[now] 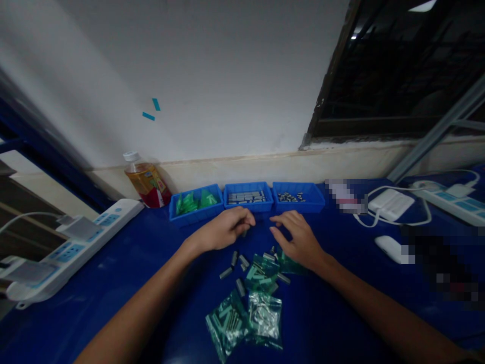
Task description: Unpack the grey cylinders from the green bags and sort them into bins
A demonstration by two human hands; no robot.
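Observation:
My left hand [226, 227] is curled, its fingertips drawn in just in front of the middle blue bin. A small greyish bit shows beneath its fingers, too unclear to name. Across a short gap, my right hand [297, 236] has thumb and forefinger apart, with nothing visible between them. Below the hands lie loose metal cylinders [240, 287] and a green plastic bag [261, 273] with metal pieces on it or in it. Another green bag [290, 262] is partly hidden under my right hand. Nearer me are two filled clear-green bags [227, 323] [265, 318].
Along the wall stand three blue bins: one with green bags [196, 218], one with metal rods [248, 206], one with small metal parts [310, 206]. A drink bottle [147, 179] and power strip [81, 247] are left. Cables, a white adapter [392, 205] and another power strip [454, 199] lie right.

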